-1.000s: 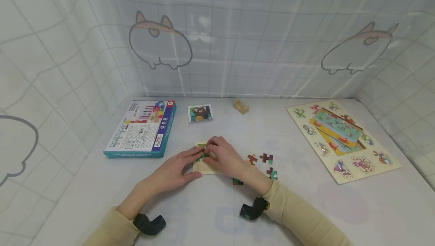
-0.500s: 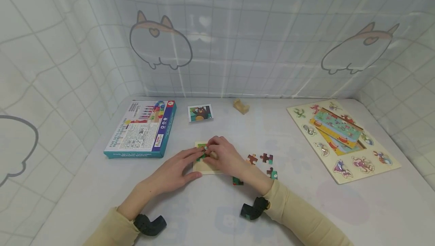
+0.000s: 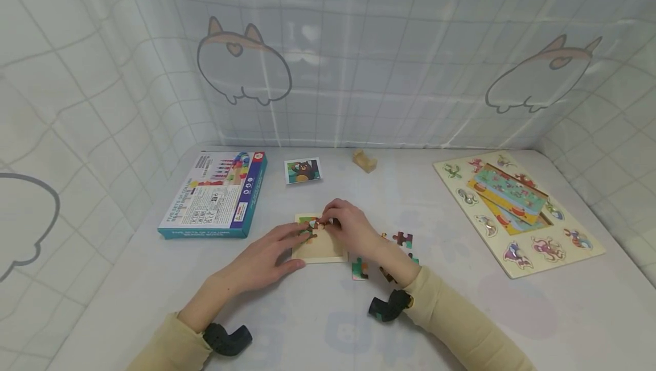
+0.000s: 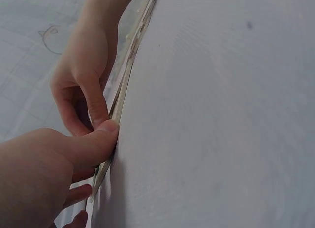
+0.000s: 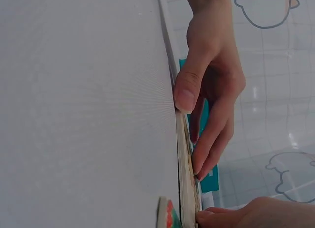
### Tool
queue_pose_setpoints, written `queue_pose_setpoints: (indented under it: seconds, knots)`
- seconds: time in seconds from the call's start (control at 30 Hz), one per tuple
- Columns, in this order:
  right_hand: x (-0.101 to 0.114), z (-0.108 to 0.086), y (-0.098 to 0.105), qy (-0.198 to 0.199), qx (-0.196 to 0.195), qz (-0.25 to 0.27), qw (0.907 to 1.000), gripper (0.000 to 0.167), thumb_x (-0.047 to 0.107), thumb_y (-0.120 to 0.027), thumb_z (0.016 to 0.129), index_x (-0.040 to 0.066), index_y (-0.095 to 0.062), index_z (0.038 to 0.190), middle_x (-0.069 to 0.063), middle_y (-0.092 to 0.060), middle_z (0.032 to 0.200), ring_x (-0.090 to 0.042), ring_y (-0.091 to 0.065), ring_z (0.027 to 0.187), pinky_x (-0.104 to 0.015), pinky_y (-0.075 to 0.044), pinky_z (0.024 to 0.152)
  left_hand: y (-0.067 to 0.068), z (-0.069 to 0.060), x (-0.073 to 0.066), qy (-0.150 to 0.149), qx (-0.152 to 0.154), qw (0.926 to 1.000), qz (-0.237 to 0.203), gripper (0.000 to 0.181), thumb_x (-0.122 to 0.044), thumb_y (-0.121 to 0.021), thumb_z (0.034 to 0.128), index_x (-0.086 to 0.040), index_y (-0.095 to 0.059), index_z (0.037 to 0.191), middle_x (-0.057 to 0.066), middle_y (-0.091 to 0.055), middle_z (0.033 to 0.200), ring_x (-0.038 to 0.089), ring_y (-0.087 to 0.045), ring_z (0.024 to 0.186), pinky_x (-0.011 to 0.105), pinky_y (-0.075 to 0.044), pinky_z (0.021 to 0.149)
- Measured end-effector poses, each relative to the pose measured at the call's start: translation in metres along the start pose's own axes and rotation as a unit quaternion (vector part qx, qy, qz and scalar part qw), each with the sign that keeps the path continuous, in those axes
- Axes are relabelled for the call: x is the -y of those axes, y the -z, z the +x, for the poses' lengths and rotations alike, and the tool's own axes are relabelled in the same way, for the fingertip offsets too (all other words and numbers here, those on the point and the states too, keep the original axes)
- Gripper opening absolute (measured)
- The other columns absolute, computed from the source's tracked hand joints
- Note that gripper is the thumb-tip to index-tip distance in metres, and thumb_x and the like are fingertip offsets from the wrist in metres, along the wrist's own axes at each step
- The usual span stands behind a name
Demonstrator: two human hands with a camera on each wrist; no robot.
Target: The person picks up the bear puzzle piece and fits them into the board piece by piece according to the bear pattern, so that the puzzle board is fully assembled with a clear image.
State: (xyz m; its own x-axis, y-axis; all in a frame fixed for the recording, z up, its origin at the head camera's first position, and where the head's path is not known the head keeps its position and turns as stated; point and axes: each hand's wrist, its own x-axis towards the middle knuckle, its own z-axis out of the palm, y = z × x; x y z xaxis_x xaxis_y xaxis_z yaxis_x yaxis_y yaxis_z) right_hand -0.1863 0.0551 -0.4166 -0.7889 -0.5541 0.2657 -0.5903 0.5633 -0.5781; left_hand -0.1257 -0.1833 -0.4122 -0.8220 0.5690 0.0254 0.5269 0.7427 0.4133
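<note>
A small wooden puzzle tray (image 3: 320,252) lies on the table, with a few coloured jigsaw pieces at its far left corner. The left hand (image 3: 274,252) rests over the tray's left side. Its thumb touches the near left edge while its extended fingers press on the pieces. At the tray's far side, the right hand (image 3: 353,229) pinches a brown puzzle piece (image 3: 320,223) by its edge; the fingertips partly cover it. In the right wrist view the tray (image 5: 186,188) is seen edge-on, with the left hand (image 5: 211,85) on it.
Loose jigsaw pieces (image 3: 403,239) lie to the tray's right, some behind the right forearm. Farther back are a bear picture card (image 3: 302,171) and a small wooden block (image 3: 364,160). A boxed toy (image 3: 210,200) lies left; a peg puzzle board (image 3: 487,226) with cards lies right.
The right hand has shifted slightly right and back, uncovering more of the tray and the piece at its fingertips. The left hand stays nearly still.
</note>
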Motion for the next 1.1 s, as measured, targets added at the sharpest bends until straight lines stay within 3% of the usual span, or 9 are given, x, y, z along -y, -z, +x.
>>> queue_pose_setpoints:
  seconds: [0.33,0.6,0.83,0.97,1.1]
  knots:
    - [-0.001,0.001,0.001,-0.01,-0.004,-0.036,0.9993,0.008,0.004,-0.07,0.093,0.006,-0.076,0.098,-0.006,-0.066,0.109,-0.02,-0.062,0.1,-0.035,-0.057,0.086,0.0,0.0,-0.001,-0.008,-0.005,1.0,-0.003,0.054,-0.041,-0.065,0.0962,-0.021,-0.055,0.145,0.001,-0.046,0.154,0.025,-0.041,0.144,0.046,-0.041,0.114]
    - [0.004,-0.001,0.003,-0.013,-0.005,-0.034,0.9993,0.006,0.004,-0.071,0.092,0.005,-0.075,0.095,-0.007,-0.065,0.108,-0.021,-0.061,0.099,-0.037,-0.057,0.086,-0.002,0.001,-0.002,-0.035,-0.011,0.9992,0.014,0.052,-0.036,-0.066,0.0966,-0.015,-0.056,0.143,0.001,-0.049,0.15,0.023,-0.044,0.141,0.043,-0.042,0.113]
    - [0.006,-0.001,0.005,-0.025,0.004,-0.032,0.9992,0.007,0.005,-0.07,0.092,0.005,-0.075,0.097,-0.006,-0.066,0.109,-0.02,-0.062,0.099,-0.036,-0.057,0.087,-0.001,0.001,-0.002,-0.028,-0.002,0.9996,0.009,0.051,-0.035,-0.064,0.098,-0.018,-0.054,0.145,0.001,-0.049,0.152,0.024,-0.044,0.142,0.046,-0.042,0.113]
    - [0.006,-0.004,0.014,-0.033,0.02,-0.011,0.9992,0.012,0.009,-0.068,0.095,0.006,-0.075,0.104,-0.006,-0.067,0.111,-0.021,-0.064,0.101,-0.038,-0.056,0.089,0.0,0.002,-0.001,-0.033,0.003,0.9995,-0.003,0.05,-0.035,-0.063,0.0984,-0.018,-0.055,0.145,0.002,-0.048,0.153,0.026,-0.043,0.143,0.047,-0.041,0.114]
    - [0.001,-0.013,0.03,-0.047,0.015,0.022,0.9985,0.018,0.014,-0.065,0.097,0.005,-0.073,0.112,-0.006,-0.068,0.116,-0.025,-0.064,0.113,-0.045,-0.053,0.098,0.0,0.003,-0.002,-0.03,0.009,0.9993,-0.017,0.05,-0.035,-0.063,0.0986,-0.017,-0.055,0.145,0.002,-0.047,0.154,0.026,-0.042,0.144,0.047,-0.039,0.115]
